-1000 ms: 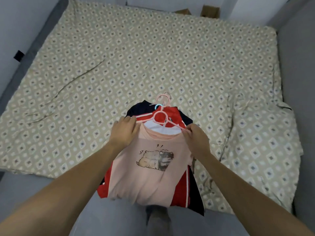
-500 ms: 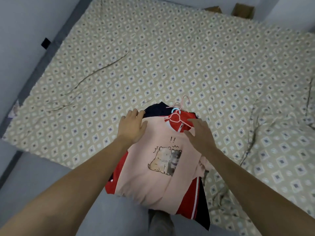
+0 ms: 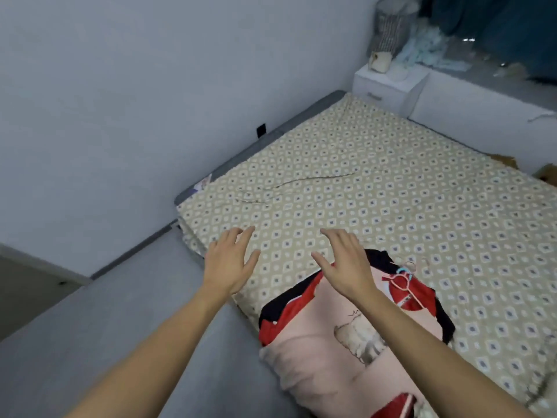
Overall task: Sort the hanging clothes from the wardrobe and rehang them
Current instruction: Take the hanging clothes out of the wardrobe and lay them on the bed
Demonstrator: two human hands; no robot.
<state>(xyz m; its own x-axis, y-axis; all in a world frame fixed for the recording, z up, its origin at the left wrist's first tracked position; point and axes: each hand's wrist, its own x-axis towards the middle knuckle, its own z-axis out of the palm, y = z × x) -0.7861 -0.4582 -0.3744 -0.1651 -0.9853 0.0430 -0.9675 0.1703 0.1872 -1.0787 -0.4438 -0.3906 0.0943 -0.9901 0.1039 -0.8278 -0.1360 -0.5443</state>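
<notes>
Head view: we find the fingers (image 3: 241,236) of the left hand (image 3: 229,263) spread and nearly straight, holding nothing, raised above the near corner of the bed (image 3: 376,188). We note the right hand (image 3: 346,260) in like state, fingers extended and apart, gripping nothing; its palm faces down over the upper edge of the pile of clothes (image 3: 340,333). We cannot tell whether the right palm touches the fabric or hovers just above it. Both forearms reach in from the lower edge of the frame.

We record the pile lying on the near edge of the bed, its lower part hanging over that edge. Uppermost is a pink T-shirt (image 3: 325,342) with a printed animal motif on its chest. Beneath it lies a red garment (image 3: 289,315), and beneath that a black garment (image 3: 443,318) showing at the borders. A pink hanger (image 3: 402,283) sits at the collar of the stack, and a light blue hook (image 3: 402,270) shows just beside it.

We observe the bed covered with a beige patterned sheet (image 3: 391,212), creased in places. A grey bed frame (image 3: 271,134) runs along the wall (image 3: 150,86). At the far corner stands a white nightstand (image 3: 388,89) carrying a small white item (image 3: 380,61), too blurred to identify.
</notes>
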